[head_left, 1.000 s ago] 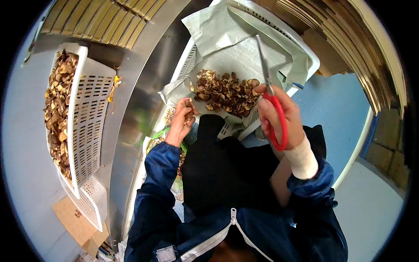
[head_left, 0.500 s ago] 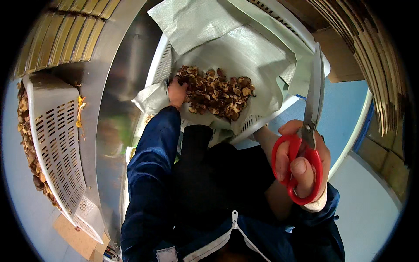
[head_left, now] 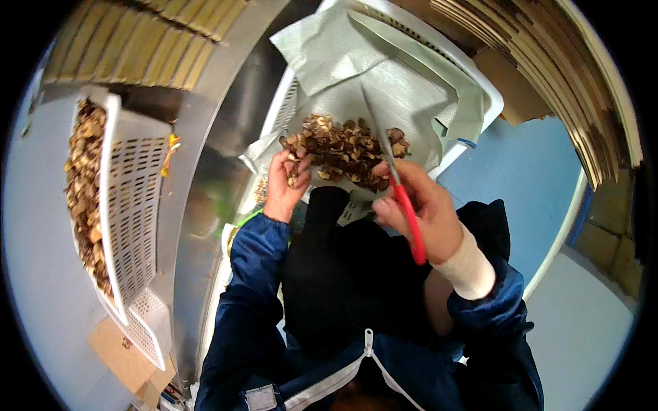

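Brown dried mushroom pieces (head_left: 343, 147) lie heaped on a pale woven plastic sheet (head_left: 404, 89), which lines a white plastic basket (head_left: 490, 103). At the heap's near left edge, my left hand (head_left: 284, 185) has its fingers closed around a few mushroom pieces. My right hand (head_left: 432, 219) grips red-handled scissors (head_left: 410, 222) to the right of the heap. Their long metal blades look closed and slant up and left over the mushrooms. Part of the heap is hidden behind the blades and my right fingers.
To the left, past a steel edge (head_left: 205, 123), stands a white slotted basket (head_left: 133, 212) full of mushroom pieces (head_left: 88, 192). Rows of yellowish packs (head_left: 137, 51) sit at upper left. Stacked cardboard sheets (head_left: 541, 61) fill the upper right. A cardboard piece (head_left: 123, 353) lies at lower left.
My right hand has brought the scissors from upright at the right down and left over the heap. My left hand has drawn back toward me with mushroom pieces. The view has shifted slightly.
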A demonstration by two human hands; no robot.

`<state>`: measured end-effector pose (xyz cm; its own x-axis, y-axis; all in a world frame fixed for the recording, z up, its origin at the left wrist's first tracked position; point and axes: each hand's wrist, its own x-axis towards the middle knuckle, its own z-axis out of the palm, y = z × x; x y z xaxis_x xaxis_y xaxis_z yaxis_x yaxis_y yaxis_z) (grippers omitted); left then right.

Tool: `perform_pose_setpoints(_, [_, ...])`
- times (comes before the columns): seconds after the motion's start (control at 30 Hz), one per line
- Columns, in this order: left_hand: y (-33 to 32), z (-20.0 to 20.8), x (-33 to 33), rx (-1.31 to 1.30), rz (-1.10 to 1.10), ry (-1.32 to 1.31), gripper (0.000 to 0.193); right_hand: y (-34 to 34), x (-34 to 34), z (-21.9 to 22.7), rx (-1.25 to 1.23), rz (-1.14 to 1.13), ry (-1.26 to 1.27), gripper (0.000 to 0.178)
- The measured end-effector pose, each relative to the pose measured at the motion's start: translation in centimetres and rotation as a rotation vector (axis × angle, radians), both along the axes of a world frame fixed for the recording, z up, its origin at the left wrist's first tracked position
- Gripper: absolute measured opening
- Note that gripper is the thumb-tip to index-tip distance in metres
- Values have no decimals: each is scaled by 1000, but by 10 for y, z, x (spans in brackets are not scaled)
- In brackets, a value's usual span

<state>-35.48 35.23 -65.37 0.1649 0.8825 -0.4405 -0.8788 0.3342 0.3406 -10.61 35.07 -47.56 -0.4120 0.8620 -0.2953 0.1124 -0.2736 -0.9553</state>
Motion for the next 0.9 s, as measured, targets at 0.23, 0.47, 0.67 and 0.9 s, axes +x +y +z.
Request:
perform_pose_setpoints(0.23, [-54,108,6,229,86,-148,17,-22,-38,-21,394,160,-216,61])
perform_pose_setpoints(0.47, [-83,149,30,203,71,78,19,-43,-68,-27,553,178,-192,64])
perform_pose_setpoints(0.67, [-85,150,39,187,29,247,20,-40,-64,-31,512,218,-214,63])
perform_pose_setpoints(0.9, [-80,146,47,161,-5,291,17,-35,-56,-44,477,187,-156,61])
